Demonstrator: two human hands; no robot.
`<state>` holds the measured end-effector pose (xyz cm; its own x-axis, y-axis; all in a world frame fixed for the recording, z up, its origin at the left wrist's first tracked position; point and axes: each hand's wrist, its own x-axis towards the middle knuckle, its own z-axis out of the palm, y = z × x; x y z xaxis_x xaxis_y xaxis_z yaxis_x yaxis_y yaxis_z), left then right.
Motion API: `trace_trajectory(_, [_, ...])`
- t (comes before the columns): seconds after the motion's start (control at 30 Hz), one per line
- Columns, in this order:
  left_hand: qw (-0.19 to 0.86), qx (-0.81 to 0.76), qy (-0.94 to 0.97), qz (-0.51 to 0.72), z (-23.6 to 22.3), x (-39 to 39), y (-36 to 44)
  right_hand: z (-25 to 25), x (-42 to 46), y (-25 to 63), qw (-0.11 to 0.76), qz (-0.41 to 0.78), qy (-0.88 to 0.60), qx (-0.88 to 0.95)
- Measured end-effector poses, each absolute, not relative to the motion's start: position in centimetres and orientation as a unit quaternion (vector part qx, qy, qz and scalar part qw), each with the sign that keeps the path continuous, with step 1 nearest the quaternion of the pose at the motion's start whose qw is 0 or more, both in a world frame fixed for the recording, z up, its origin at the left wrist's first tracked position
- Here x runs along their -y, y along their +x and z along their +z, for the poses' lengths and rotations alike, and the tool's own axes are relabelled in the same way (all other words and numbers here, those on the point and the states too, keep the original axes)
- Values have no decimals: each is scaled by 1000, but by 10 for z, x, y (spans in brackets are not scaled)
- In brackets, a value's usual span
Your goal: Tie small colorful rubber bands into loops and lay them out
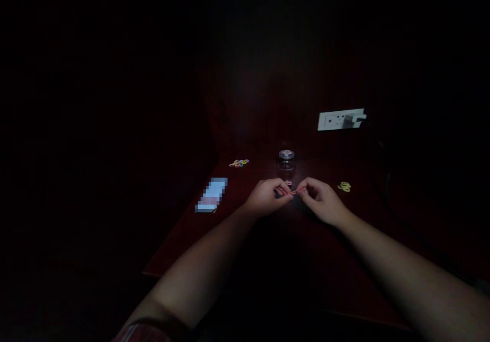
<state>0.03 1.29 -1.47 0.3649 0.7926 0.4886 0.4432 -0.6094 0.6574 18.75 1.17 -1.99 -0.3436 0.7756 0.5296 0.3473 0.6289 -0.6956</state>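
My left hand point(268, 196) and my right hand point(320, 199) meet above the middle of the dark red table. Between them, a small pinkish-red hair tie point(293, 193) is pinched at both ends by thumbs and fingers. Just beyond the fingertips lies another pink hair tie point(288, 182), partly hidden by the hands. Behind it stands a clear round jar point(286, 162) with its lid on. A loose pile of mixed-colour hair ties point(239, 163) rests at the back left, and yellow hair ties point(344, 186) sit together to the right of my right hand.
A phone point(211, 195) with a lit, blurred-out screen lies near the table's left edge. On the back wall is a white socket panel point(340, 119) with a plug in it; a dark cable runs down the right side. The surroundings are very dark.
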Motion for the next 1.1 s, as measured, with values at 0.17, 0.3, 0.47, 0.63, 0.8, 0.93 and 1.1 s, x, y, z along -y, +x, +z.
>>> trace_trajectory(0.17, [245,-384,793,404,-16,-13,1,-25,-17,189,454,243,-374,771])
trace_trajectory(0.3, [262,-384,786,408,-15,-12,2,-25,-19,189,461,248,-390,758])
trace_trajectory(0.47, [257,-382,782,420,-16,-13,1,-24,-18,189,450,259,-386,763])
trace_trajectory(0.63, [217,-372,794,429,-15,-14,1,-26,-18,191,442,258,-375,773])
trace_trajectory(0.8, [175,-362,809,430,-12,-13,0,-27,-18,193,434,256,-364,783])
trace_trajectory(0.93, [160,-355,816,427,-10,-12,-1,-26,-18,193,429,247,-368,787])
trace_trajectory(1.1, [149,-350,821,425,-9,-12,-2,-26,-19,192,416,239,-377,793])
